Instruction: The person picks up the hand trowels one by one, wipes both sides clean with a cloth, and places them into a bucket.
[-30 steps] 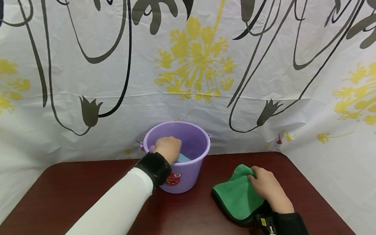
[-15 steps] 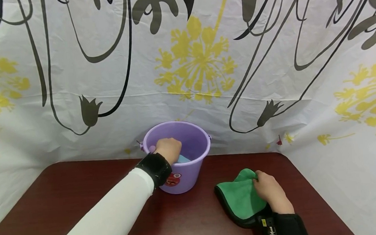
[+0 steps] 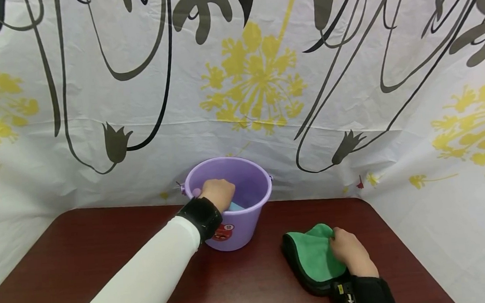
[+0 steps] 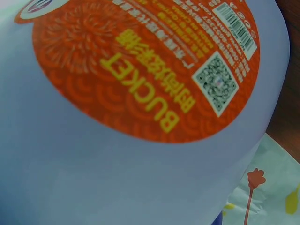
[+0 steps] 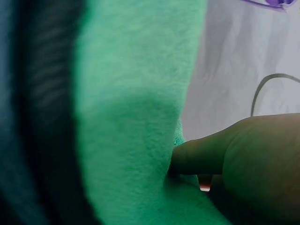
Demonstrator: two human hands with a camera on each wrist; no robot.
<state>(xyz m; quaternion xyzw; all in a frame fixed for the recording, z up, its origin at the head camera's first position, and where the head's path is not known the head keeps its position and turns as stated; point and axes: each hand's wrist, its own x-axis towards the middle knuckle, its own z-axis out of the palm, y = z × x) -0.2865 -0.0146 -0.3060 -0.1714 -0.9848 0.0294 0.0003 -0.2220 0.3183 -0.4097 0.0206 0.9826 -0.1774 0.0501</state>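
A purple bucket (image 3: 251, 221) with a red-orange label stands at the back middle of the table in the head view. My left hand (image 3: 217, 193) reaches over its near rim, down inside, with the fingers hidden. Just beside that hand a light blue thing (image 3: 234, 206) shows in the bucket; whether I hold it cannot be seen. The bucket's outer wall (image 4: 117, 173) fills the left wrist view. At the right, my right hand (image 3: 353, 251) pinches a green cloth (image 3: 317, 256) with a black edge. The right wrist view shows the thumb (image 5: 201, 154) pressed into the cloth's fold.
The dark red-brown table (image 3: 105, 245) has rounded back corners. Directly behind it hangs a white sheet (image 3: 147, 111) printed with grey tulips and yellow flowers. My left forearm, in a white sleeve (image 3: 141, 276), crosses the table's left part.
My right hand has drawn the green cloth slightly right and toward me, and the cloth's raised top has dropped lower. The left hand stays in the bucket, nearly still.
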